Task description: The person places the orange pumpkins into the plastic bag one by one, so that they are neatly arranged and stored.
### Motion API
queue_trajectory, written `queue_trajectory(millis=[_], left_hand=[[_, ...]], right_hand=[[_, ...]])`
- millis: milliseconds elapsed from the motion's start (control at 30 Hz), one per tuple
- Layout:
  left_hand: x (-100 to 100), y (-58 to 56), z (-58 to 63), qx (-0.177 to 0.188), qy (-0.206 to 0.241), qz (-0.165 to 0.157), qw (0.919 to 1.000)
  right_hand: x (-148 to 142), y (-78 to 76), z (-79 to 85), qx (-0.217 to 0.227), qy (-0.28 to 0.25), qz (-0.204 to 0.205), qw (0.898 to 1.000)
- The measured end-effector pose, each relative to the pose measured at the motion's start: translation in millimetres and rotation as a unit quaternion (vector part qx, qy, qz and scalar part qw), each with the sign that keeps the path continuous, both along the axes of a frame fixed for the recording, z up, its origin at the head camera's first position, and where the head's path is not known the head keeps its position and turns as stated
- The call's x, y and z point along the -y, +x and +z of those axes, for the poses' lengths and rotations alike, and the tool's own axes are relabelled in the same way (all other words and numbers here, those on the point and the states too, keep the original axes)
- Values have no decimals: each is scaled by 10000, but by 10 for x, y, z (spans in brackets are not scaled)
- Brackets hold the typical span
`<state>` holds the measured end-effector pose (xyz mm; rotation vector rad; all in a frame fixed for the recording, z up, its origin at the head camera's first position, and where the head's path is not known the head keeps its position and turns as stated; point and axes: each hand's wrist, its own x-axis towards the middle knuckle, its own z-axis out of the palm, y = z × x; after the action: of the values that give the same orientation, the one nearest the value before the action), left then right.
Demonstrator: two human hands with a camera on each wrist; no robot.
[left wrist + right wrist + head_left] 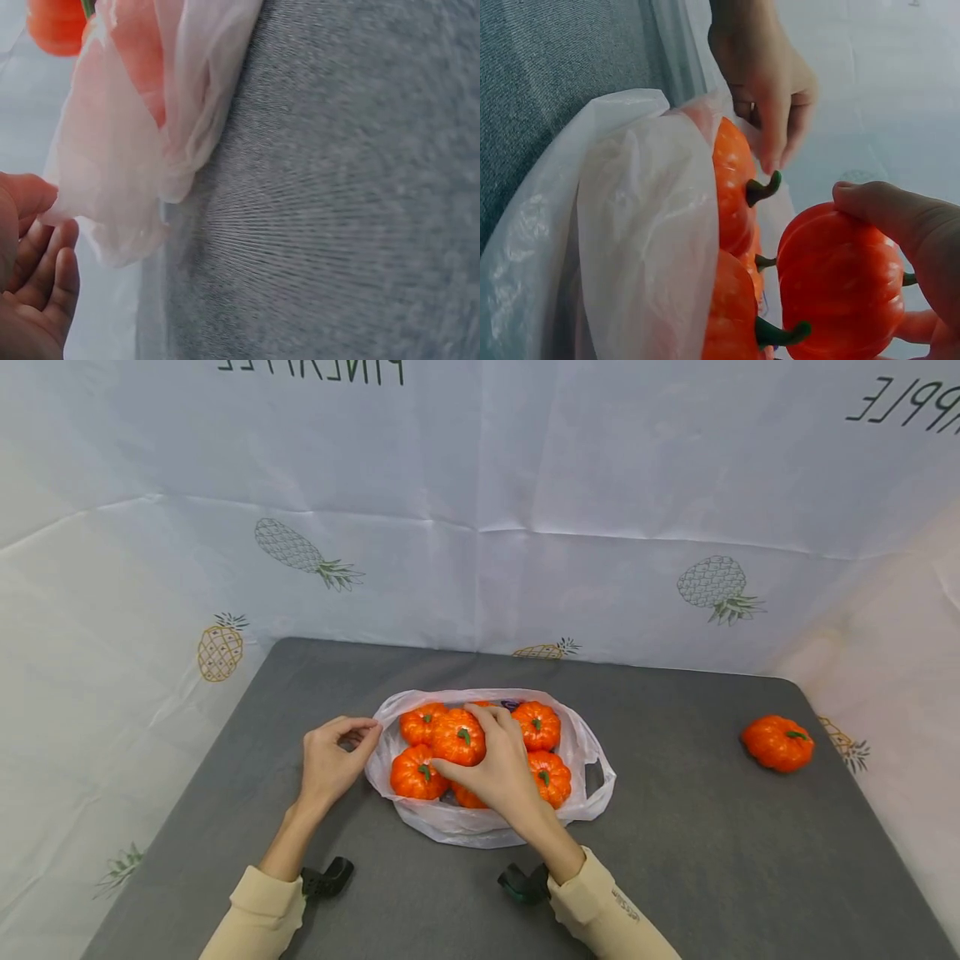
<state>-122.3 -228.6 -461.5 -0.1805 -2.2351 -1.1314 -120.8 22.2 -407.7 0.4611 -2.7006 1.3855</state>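
Note:
A thin white plastic bag lies with its mouth spread upward on the dark table, several small orange pumpkins inside. My left hand pinches the bag's left rim between thumb and fingers; the left wrist view shows the film pulled out toward the thumb. My right hand grips one pumpkin with thumb and fingers on opposite sides. In the right wrist view that held pumpkin sits above the others, and a green-stemmed pumpkin shows beside the bag's wall.
One more orange pumpkin rests at the right side of the grey table. Behind the table hangs a pale cloth with printed pineapples. The bag's handle loop sticks out at its right end.

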Motion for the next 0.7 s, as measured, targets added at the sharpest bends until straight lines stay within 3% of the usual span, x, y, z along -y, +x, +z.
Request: queue_trajectory(millis=[400, 700], left_hand=[[-53, 7, 99, 51, 99, -109, 9999], [-68, 7, 104, -4, 143, -125, 9998]], right_hand=[[111, -45, -61, -265, 194, 12, 9995], [133, -39, -108, -360, 414, -30, 9985]])
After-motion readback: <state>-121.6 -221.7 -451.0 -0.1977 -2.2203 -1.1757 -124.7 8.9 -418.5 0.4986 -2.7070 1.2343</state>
